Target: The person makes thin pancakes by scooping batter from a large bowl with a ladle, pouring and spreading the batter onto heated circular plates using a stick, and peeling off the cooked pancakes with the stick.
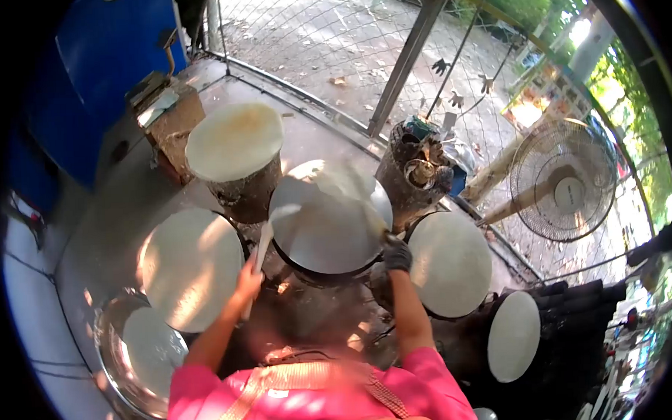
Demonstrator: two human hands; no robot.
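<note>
A round grey griddle [325, 229] lies in front of me, with a pale smear and blur at its far side. My left hand [248, 282], bare, is closed round a pale stick-like tool [264, 242] whose blurred head reaches over the griddle's left edge. At its right edge, my right hand [397, 254], in a dark glove, is closed on a thin blurred tool that slants up over the surface. Its kind cannot be made out. Pale round sheets cover the round plates on the left [192, 270] and right [451, 265].
Another pale-topped round plate [235, 142] stands behind left on a drum, near a cardboard box [177, 123]. A shiny metal basin [112, 340] holds something whitish. A bin [416, 166] with rubbish, a fan [564, 183] and a wire fence [308, 33] are beyond.
</note>
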